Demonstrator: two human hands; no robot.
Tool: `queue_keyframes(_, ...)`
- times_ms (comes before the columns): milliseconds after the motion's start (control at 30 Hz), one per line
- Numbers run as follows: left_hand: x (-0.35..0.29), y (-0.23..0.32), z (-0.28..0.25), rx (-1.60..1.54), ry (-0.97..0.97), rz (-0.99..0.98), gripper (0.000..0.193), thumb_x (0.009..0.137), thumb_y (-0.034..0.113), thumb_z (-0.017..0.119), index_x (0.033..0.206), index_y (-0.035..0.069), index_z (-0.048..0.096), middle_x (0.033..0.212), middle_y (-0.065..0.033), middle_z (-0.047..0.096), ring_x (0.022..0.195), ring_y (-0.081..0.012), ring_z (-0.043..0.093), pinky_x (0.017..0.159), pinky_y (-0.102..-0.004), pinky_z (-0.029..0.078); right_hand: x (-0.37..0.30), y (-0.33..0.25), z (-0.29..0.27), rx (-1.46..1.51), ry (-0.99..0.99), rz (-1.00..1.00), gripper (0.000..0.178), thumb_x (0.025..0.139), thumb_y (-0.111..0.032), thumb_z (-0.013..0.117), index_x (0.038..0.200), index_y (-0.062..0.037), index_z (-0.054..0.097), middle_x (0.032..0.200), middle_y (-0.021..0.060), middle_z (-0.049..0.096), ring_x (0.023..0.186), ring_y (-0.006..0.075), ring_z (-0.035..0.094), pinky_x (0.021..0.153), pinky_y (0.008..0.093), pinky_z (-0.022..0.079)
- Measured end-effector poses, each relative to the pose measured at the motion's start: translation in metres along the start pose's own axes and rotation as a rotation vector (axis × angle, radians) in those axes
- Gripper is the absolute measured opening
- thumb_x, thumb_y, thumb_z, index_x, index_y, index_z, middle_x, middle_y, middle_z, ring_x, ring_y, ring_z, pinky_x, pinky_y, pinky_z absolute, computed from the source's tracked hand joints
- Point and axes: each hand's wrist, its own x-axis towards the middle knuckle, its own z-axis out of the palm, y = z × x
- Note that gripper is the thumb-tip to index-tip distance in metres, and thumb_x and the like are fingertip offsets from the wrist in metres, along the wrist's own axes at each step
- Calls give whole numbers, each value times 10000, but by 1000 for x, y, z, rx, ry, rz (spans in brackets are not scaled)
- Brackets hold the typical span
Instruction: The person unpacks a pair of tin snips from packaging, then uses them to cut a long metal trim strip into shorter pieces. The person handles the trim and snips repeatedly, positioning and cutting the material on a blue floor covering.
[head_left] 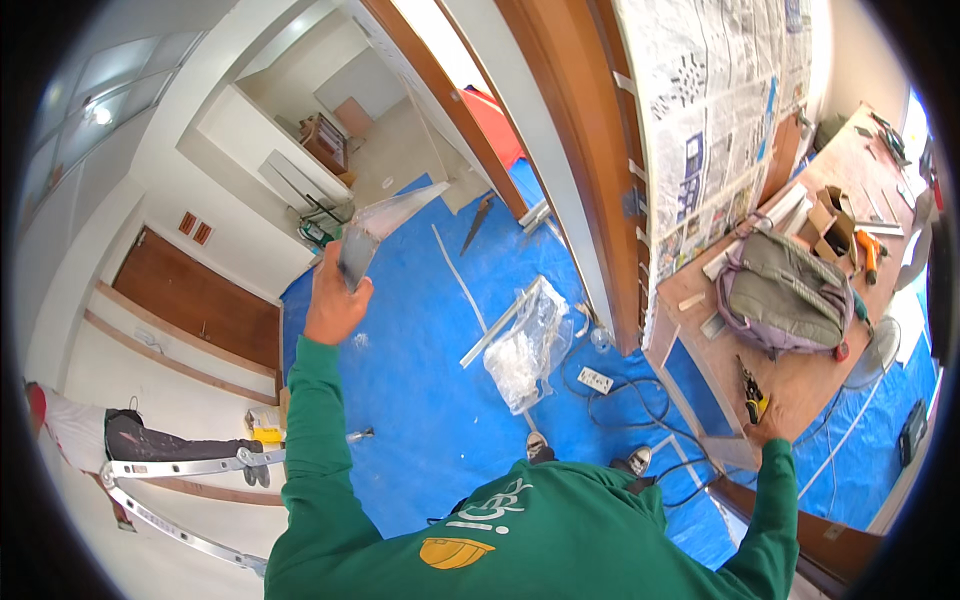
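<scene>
My left hand is raised at the left, its fingers closed round a flat grey piece with a pale, tapering end that points up and to the right; its exact kind is unclear. Down at the right, my right hand is by the near corner of the wooden worktable. Its fingers are closed on the yellow end of a black-and-yellow hand tool, which looks like pliers or snips. The palm and some fingers are hidden.
A grey backpack, an orange tool and a cardboard box crowd the table. On the blue floor sheet are a plastic bag, a power strip and cables. Another person is by an aluminium ladder at left.
</scene>
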Motion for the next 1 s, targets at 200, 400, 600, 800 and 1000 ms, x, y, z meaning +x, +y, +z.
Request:
queue_keyframes(200,13,-10,-16,26,-37,-80,551,881,103,691,1391,70,487,1145,-312,671,1058,-505,669,922,-531,526,-90,-58,50,1077,-163,-228,779,902,-72,630,1638,-27,381,1487,194,575,1301,318,619,1080,410,525)
queue_keyframes(400,-3,8,-15,-77,-157,-147,778,894,189,725,1565,-33,400,1358,-345,623,1287,-504,600,1079,-506,492,-210,-306,-35,1402,-619,-636,695,929,20,664,1573,-41,408,1348,143,642,1244,256,648,1086,416,518)
queue_keyframes(600,-16,8,3,-186,-69,41,547,853,50,694,1366,117,517,1159,-235,691,1067,-500,678,909,-512,548,-235,-418,-100,1075,-721,-1052,718,956,-3,658,1613,-15,369,1268,136,660,1226,227,634,1077,389,498)
queue_keyframes(800,-23,10,6,-246,-58,-23,556,823,26,708,1331,167,532,1106,-218,693,986,-496,691,839,-504,560,-225,-451,-162,835,-696,-1200,766,931,-40,673,1628,-2,359,1278,168,660,1191,234,641,1075,407,502)
queue_keyframes(1000,-24,6,-2,-237,-58,-33,554,816,28,710,1324,161,535,1104,-229,691,1018,-499,691,865,-502,562,-223,-478,-177,752,-620,-1306,767,903,-94,686,1613,-26,403,1240,184,658,1108,273,649,997,414,520)
